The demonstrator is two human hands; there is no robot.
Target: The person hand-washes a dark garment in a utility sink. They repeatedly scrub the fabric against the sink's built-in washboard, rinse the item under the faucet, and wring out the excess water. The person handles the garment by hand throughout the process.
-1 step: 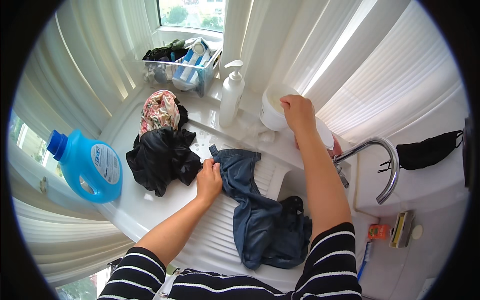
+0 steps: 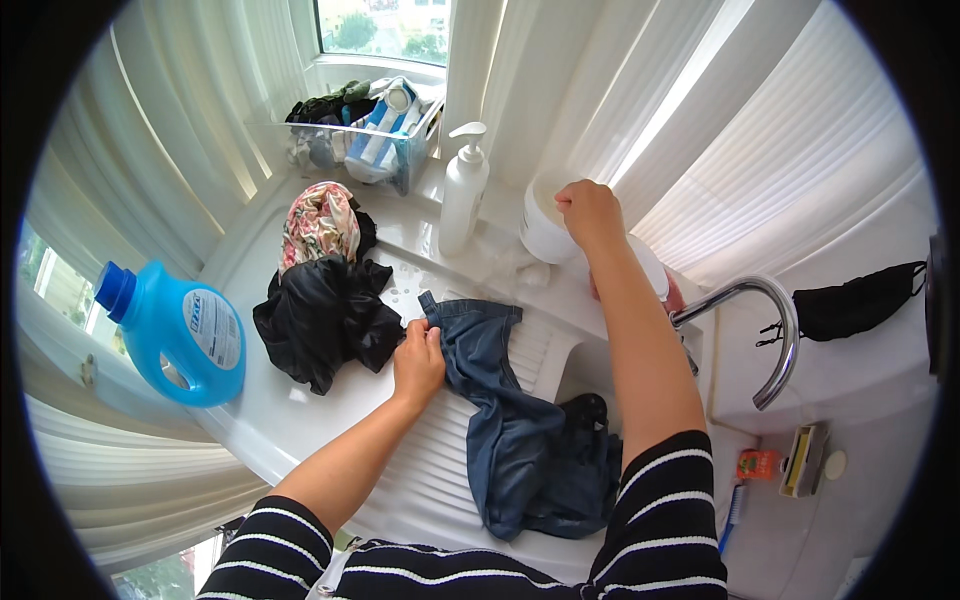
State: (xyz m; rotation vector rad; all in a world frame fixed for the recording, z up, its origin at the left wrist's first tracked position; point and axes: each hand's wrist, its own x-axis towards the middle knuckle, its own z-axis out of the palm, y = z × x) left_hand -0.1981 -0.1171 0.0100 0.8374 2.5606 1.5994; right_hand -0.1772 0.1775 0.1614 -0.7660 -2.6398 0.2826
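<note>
Dark blue trousers lie over the ribbed washboard, their lower part hanging into the basin. My left hand is closed on the waistband's left end. Over a white tub at the back, my right hand is held with its fingers curled together. Whatever those fingers hold, if anything, is hidden. To the left of the trousers is a bundled black garment, with a floral cloth behind it. A white pump bottle stands left of the tub.
A blue detergent jug stands at the left edge of the white sink top. Behind, a clear bin holds cloths and packets. At right are a curved chrome faucet, a hanging black mask and a blue brush.
My right hand has shifted slightly up and to the left over the tub. My left hand and the trousers stay in place.
</note>
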